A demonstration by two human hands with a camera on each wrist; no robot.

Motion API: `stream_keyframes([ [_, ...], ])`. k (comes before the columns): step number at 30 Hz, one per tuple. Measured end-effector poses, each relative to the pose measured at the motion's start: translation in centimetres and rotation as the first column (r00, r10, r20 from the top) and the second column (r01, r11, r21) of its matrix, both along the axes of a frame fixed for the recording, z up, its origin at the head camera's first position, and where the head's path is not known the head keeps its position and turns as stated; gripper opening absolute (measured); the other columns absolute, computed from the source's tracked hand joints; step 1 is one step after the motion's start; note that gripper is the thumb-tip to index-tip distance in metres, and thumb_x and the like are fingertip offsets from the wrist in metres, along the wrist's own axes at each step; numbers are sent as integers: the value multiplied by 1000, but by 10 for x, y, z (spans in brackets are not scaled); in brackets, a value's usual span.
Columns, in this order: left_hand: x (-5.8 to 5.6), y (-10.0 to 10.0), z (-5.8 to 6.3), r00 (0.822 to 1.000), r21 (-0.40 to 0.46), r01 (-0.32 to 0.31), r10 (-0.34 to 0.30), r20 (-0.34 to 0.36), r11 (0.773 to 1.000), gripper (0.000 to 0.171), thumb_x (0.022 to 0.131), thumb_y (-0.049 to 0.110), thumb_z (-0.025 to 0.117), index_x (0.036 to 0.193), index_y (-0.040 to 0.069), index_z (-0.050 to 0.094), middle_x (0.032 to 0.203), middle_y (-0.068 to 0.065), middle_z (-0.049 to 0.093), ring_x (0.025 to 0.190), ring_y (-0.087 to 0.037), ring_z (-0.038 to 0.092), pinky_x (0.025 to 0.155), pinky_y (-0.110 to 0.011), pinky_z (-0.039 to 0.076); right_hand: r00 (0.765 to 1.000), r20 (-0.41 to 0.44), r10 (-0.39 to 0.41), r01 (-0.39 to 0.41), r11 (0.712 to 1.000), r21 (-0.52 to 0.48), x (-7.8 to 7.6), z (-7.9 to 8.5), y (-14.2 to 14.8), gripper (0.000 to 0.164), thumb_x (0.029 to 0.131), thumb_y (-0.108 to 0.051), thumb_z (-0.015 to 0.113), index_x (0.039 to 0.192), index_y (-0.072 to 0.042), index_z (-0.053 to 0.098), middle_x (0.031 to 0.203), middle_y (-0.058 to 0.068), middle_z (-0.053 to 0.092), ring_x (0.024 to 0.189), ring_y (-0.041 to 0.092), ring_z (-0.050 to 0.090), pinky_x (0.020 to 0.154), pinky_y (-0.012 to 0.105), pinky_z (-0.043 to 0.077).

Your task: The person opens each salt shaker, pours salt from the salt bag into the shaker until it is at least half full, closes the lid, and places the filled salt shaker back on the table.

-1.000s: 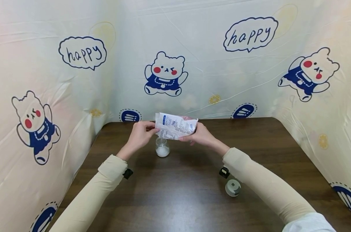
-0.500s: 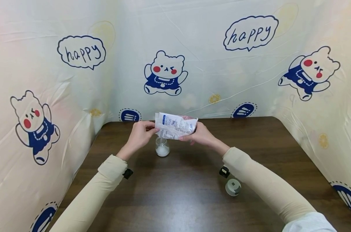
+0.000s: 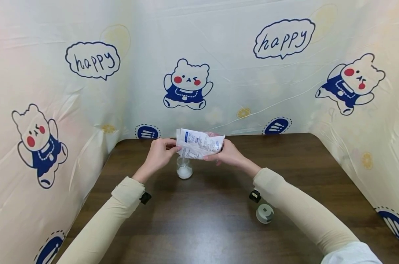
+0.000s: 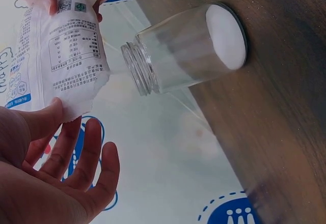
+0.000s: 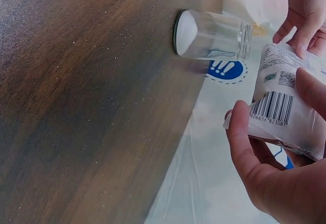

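A white printed packet [image 3: 199, 143] with a torn corner is held tilted over an open glass jar [image 3: 184, 168]. My left hand [image 3: 161, 152] pinches the packet's torn end between thumb and fingers, its other fingers spread in the left wrist view. The body of the packet lies in the grip of my right hand [image 5: 280, 168], near its barcode. A thin pale stream runs from the torn edge [image 4: 99, 89] toward the jar's threaded mouth [image 4: 137, 68]. White powder or fine grains [image 4: 225, 36] cover the bottom of the jar, which stands upright on the table.
A pale round lid [image 3: 264, 213] lies on the dark wooden table [image 3: 199, 223], near my right forearm. White specks [image 5: 107, 107] are scattered over the wood near the jar. A printed cloth curtain [image 3: 239, 84] encloses the table's back and sides.
Both hands and the packet keep their places over the jar. Only a slight shift of the head view shows.
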State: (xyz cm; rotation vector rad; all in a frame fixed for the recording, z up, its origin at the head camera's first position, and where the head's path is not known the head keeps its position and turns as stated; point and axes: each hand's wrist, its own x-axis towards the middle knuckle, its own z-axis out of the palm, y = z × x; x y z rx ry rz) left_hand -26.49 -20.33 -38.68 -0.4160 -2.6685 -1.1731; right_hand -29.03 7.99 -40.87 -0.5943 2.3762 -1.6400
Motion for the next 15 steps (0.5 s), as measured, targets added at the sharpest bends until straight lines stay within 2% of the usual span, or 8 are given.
stream_keyframes([
  [3, 0, 0, -1, 1000, 1, 0, 0, 2, 1000, 17, 98, 6, 76, 114, 0, 80, 111, -15, 77, 90, -30, 69, 78, -44, 58, 1000, -2, 0, 0, 1000, 5, 0, -1, 0, 58, 82, -19, 92, 132, -11, 64, 120, 10, 70, 89, 28, 69, 67, 49, 61],
  [15, 0, 0, 0, 1000, 2, 6, -6, -17, 1000, 16, 97, 5, 77, 112, 0, 80, 110, -14, 77, 89, -29, 70, 78, -45, 59, 1000, 7, 3, -3, 1000, -10, 1, 0, -1, 62, 82, -20, 93, 135, -12, 63, 123, 11, 70, 90, 29, 68, 62, 40, 60],
])
